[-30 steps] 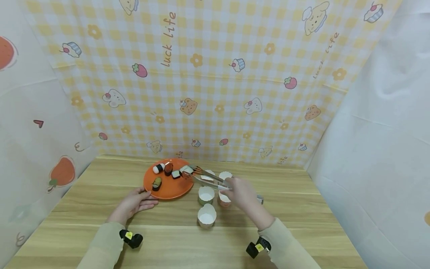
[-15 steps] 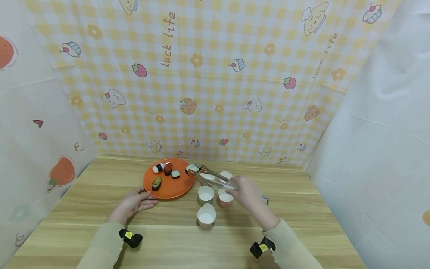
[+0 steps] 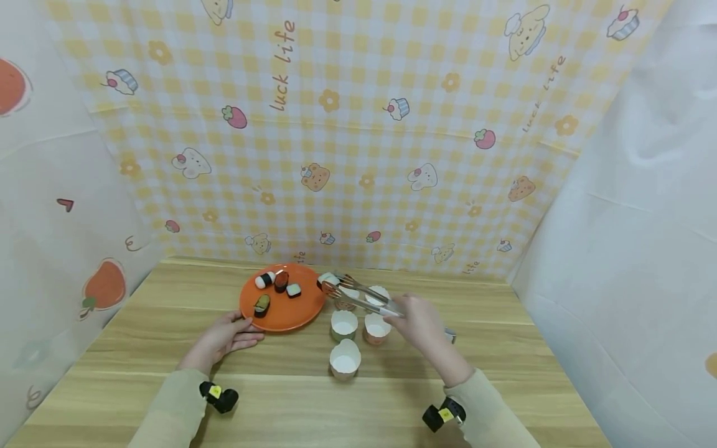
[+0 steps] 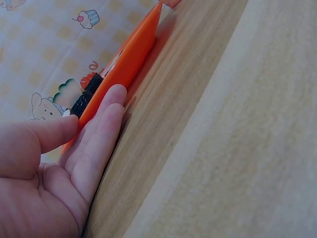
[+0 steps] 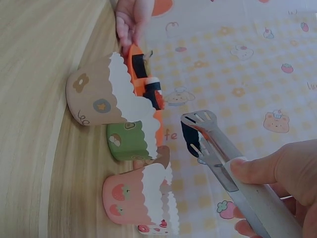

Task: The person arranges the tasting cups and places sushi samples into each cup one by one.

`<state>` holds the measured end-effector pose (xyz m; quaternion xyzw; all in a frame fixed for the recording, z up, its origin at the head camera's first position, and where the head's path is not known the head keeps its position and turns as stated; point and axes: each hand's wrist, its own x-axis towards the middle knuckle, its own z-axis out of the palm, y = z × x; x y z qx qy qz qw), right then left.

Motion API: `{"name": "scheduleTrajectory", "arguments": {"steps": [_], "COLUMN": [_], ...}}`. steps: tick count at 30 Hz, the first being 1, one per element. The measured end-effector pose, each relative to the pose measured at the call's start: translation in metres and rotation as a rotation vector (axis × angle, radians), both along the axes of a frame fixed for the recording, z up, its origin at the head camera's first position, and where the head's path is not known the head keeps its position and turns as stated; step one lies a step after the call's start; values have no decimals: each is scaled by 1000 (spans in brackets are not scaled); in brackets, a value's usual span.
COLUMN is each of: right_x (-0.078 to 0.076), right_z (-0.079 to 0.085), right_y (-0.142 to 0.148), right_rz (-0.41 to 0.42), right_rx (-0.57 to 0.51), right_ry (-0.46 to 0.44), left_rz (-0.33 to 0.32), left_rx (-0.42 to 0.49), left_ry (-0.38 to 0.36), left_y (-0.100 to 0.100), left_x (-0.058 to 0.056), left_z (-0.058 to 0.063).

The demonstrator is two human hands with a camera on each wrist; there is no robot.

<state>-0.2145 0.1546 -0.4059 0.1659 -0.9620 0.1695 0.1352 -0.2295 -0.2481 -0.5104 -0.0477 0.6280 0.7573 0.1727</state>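
My left hand [image 3: 221, 341] holds the near left rim of an orange plate [image 3: 291, 315], thumb on the rim and fingers underneath, as the left wrist view shows. My right hand [image 3: 417, 323] grips metal tongs [image 3: 372, 302] with slotted ends. Between those ends is a sushi piece [image 3: 328, 279], pale on top with a dark wrap; in the right wrist view its dark side [image 5: 189, 141] shows. It overlaps the plate's right edge in the head view, close by the back left paper cup [image 3: 345, 305]. Still on the plate lie a small white-topped piece [image 3: 294, 290] and several other sushi pieces [image 3: 261, 305].
Several scalloped paper cups stand right of the plate: a tan cup [image 3: 345, 361] in front, a green cup [image 3: 344, 326], a pink cup [image 3: 377, 330] and another cup [image 3: 378, 295] at the back. A checked cloth [image 3: 364, 205] hangs behind the wooden table [image 3: 269, 398].
My right hand has moved right with the tongs, carrying the sushi piece from over the plate to its right edge. The left hand and plate have stayed in place.
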Motion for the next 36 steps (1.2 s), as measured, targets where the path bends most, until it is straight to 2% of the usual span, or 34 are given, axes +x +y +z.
{"name": "scheduleTrajectory", "arguments": {"steps": [13,25,36], "right_x": [-1,-2,-4], "right_z": [-4,-7,-7], "right_y": [11,18,23], "right_rz": [-12,-31,-63], "right_rx": [10,12,12], "right_ry": [2,0,-38], "left_rz": [9,8,7], "left_rx": [2,5,2], "left_ry": [-11,-8,-9], "left_y": [-1,0,0], "left_x": [-1,0,0], "left_z": [-4,0,0]}}
